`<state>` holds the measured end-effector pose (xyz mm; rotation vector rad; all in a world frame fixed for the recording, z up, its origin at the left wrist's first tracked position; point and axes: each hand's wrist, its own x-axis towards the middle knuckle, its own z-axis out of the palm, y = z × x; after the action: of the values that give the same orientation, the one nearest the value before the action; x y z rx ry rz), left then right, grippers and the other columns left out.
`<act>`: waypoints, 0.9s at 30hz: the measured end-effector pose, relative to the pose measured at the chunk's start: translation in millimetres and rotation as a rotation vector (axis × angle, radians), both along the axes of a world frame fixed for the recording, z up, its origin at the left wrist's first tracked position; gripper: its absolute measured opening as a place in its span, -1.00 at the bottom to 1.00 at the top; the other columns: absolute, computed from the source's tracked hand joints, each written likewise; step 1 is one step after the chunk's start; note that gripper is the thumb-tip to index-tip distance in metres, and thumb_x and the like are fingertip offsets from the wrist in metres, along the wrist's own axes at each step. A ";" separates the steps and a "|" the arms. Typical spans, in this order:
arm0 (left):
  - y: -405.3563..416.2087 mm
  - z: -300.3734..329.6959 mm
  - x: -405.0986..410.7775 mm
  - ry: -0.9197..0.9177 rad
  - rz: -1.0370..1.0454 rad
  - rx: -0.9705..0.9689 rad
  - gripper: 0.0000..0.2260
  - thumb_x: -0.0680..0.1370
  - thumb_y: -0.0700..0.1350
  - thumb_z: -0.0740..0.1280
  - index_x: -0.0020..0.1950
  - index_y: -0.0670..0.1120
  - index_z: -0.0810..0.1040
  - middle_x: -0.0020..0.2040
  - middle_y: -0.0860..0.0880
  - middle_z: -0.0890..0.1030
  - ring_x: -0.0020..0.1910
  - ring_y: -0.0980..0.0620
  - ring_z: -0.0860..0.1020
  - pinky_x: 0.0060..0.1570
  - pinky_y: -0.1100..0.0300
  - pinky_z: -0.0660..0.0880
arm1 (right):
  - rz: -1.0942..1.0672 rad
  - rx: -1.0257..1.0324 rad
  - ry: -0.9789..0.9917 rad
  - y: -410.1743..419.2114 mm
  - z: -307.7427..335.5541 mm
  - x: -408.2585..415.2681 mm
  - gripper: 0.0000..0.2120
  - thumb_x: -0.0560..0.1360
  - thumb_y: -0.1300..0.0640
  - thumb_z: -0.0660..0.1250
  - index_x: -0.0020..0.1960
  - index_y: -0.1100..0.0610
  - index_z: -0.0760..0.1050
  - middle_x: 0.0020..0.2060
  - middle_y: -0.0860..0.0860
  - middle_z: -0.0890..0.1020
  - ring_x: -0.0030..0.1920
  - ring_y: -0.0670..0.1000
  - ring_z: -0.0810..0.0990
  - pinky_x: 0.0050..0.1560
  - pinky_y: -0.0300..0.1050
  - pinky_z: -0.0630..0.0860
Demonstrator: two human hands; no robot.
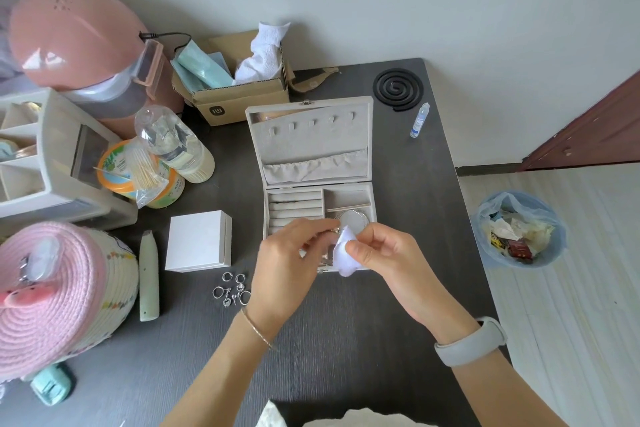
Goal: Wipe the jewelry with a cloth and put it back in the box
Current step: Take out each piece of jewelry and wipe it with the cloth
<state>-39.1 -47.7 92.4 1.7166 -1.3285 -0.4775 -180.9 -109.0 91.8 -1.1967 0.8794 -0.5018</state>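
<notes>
Head view looks down on both hands meeting over the front of the open box (313,149) on the dark worktop (346,340). Right hand (388,253) pinches a white cloth (343,255); left hand (289,260) curls its fingers on a small piece at the cloth's top, mostly hidden and too small to name. More rings (232,289) lie loose left of that hand, details blurred

The cardboard box (239,99) bears a small black square "mi" logo; other labels are unreadable.
</notes>
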 end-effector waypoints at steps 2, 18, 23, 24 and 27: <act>-2.7 1.3 -2.0 0.115 0.189 0.030 -0.86 0.48 -0.18 0.31 -0.18 0.07 0.55 -0.35 0.14 0.60 -0.44 0.15 0.56 -0.31 0.22 0.52 | 0.016 -0.007 -0.005 0.9 0.4 0.7 -0.84 0.46 0.18 0.34 -0.31 0.11 0.50 -0.39 -0.11 0.57 -0.23 -0.09 0.53 -0.09 -0.29 0.43; -2.2 -0.5 -3.0 0.345 0.352 0.041 -0.82 0.54 -0.13 0.27 -0.26 -0.03 0.53 -0.39 0.12 0.61 -0.48 0.10 0.52 -0.36 0.23 0.50 | 0.059 -0.029 -0.061 3.9 1.5 0.6 -0.83 0.43 0.05 0.34 -0.29 0.10 0.51 -0.41 -0.15 0.60 -0.28 -0.21 0.54 -0.13 -0.43 0.43; -1.0 4.7 -1.3 0.419 0.087 0.057 -0.74 0.51 -0.23 0.27 0.09 0.11 0.47 -0.12 0.01 0.61 -0.21 0.09 0.60 -0.12 0.20 0.55 | 0.064 -0.011 -0.083 7.2 -0.6 3.3 -0.85 0.40 0.06 0.27 -0.31 0.07 0.50 -0.36 -0.08 0.57 -0.23 -0.12 0.54 -0.07 -0.34 0.45; 1.3 3.3 0.1 0.304 -0.007 0.052 -0.72 0.48 -0.21 0.29 0.11 0.13 0.48 -0.09 0.03 0.60 -0.17 0.13 0.58 -0.09 0.28 0.52 | 0.058 -0.013 -0.072 6.4 -1.0 2.9 -0.84 0.39 0.05 0.27 -0.33 0.07 0.50 -0.35 -0.06 0.57 -0.23 -0.10 0.54 -0.06 -0.30 0.45; 6.3 -4.6 4.6 -0.013 -0.080 0.015 -0.87 0.46 -0.07 0.30 -0.05 0.10 0.58 -0.21 0.10 0.60 -0.26 0.18 0.56 -0.18 0.35 0.49 | 0.041 -0.018 -0.038 4.3 -3.0 1.0 -0.82 0.37 0.02 0.29 -0.32 0.10 0.50 -0.39 -0.08 0.56 -0.25 -0.09 0.52 -0.09 -0.29 0.42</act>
<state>-34.5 -41.4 87.8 1.6858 -1.4102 -0.5242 -179.9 -104.7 88.8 -1.2159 0.8178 -0.4985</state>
